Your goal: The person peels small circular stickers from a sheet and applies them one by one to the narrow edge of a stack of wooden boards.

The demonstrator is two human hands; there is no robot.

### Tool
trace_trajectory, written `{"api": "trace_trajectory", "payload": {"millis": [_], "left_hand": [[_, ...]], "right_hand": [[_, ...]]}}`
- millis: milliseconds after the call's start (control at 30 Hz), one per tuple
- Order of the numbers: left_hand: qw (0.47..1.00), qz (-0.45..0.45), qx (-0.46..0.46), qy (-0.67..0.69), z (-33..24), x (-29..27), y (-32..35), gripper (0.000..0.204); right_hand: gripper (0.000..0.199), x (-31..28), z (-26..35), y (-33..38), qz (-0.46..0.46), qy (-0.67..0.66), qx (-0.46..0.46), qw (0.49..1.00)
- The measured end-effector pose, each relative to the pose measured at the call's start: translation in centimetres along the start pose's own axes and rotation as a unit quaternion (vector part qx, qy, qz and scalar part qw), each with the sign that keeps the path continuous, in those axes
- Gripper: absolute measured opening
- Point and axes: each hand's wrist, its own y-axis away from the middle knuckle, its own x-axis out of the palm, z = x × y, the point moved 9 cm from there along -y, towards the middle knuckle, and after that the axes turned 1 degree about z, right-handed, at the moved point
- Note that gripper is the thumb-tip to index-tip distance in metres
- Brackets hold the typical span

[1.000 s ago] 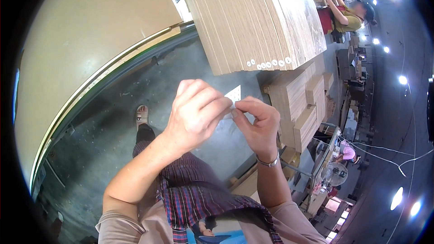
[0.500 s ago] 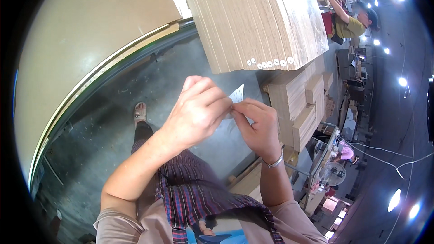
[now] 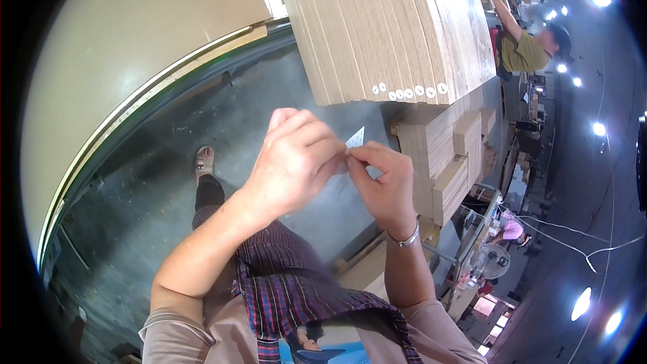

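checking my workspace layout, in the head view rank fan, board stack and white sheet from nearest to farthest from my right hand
1. White sheet, pinched at the right hand
2. Board stack, just ahead
3. Fan, off right, in the background

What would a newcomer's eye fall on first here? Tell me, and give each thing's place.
First, the left hand and right hand in the middle of the picture, their fingertips meeting at a small white sheet. Next, the big stack of wood-grain boards at the top, with round white stickers along its lower edge. Then the dark striped apron at the bottom centre.
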Motion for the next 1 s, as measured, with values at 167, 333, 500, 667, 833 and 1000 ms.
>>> {"api": "trace_trajectory", "payload": {"millis": [167, 333, 500, 667, 833, 1000], "left_hand": [[1.0, -0.003, -0.019, 0.002, 0.1, 0.1, 0.1, 0.021], [1.0, -0.002, -0.027, 0.012, 0.2, 0.6, 0.2, 0.02], [0.999, 0.012, -0.04, 0.018, 0.3, 1.0, 0.2, 0.018], [0.998, 0.024, -0.049, 0.011, 0.4, 1.5, 0.2, 0.017], [0.999, 0.009, -0.054, 0.003, 0.4, 1.6, 0.3, 0.015], [0.998, 0.0, -0.06, 0.004, 0.5, 1.6, 0.5, 0.015]], "right_hand": [[0.011, -0.1, -0.7, 0.1, -0.004, -0.024, 0.011, 1.0], [0.01, -0.2, -0.9, 0.2, -0.007, -0.027, 0.015, 1.0], [0.009, -0.3, -1.0, 0.2, -0.002, -0.022, 0.001, 1.0], [0.009, -0.4, -0.9, 0.1, 0.0, -0.007, -0.024, 1.0], [0.009, -0.5, -1.1, 0.0, 0.012, 0.01, -0.02, 1.0], [0.009, -0.5, -1.6, 0.0, 0.008, 0.002, -0.015, 1.0]]}}
